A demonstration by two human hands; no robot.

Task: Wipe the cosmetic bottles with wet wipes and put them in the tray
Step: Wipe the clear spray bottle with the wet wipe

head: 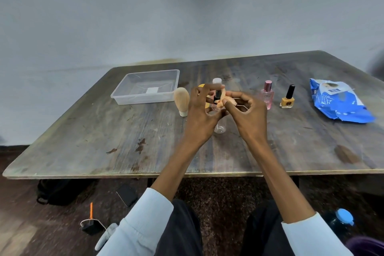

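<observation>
Both hands are raised above the surface (pixel 104 141): left hand (pixel 200 110) grips a small black-capped bottle (pixel 217 97), right hand (pixel 247 110) pinches the wipe (pixel 229 100). Loose grip risks dropping it; tray (pixel 145 101) sits empty.

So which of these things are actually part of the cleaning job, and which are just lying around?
Part of the job:
clear tray
small black-capped bottle in the left hand
wipe in the right hand
pink bottle
yellow polish bottle
beige bottle
clear bottle
wipes pack

Lying about:
black bag
blue-capped bottle on the floor
</observation>
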